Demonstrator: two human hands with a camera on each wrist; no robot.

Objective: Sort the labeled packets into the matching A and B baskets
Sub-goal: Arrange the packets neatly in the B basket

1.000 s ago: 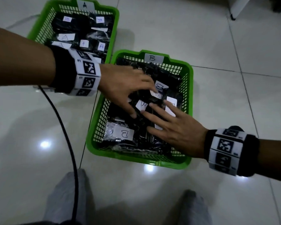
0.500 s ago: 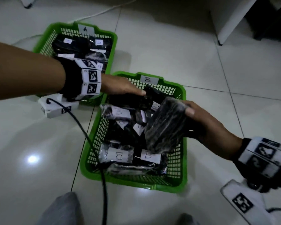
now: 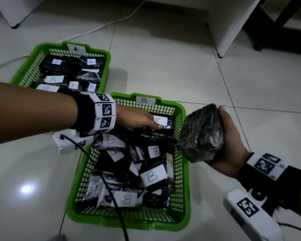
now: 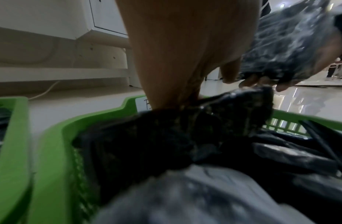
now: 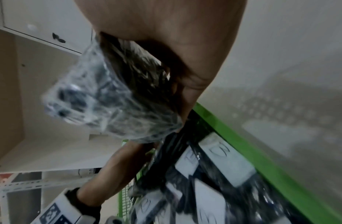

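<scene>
Two green baskets stand on the floor: basket A (image 3: 47,46) at the far left and basket B (image 3: 146,223) in the middle, both holding several black packets with white labels. My left hand (image 3: 137,119) reaches into the far end of basket B and grips a black packet with a B label (image 3: 161,120), thumb beside the label; the left wrist view shows this packet (image 4: 204,121) raised near the rim. My right hand (image 3: 228,145) holds another black packet (image 3: 202,134) in the air over basket B's right rim. Its label is hidden.
A black cable (image 3: 111,193) runs from my left wrist across basket B. White furniture legs (image 3: 233,32) stand at the far right, and a white cord (image 3: 101,26) lies behind basket A. The floor is pale tile.
Both hands were lying flat on the packets in basket B. The right hand has lifted one packet out and carried it right, past the rim. The left hand has taken hold of a packet at the far end.
</scene>
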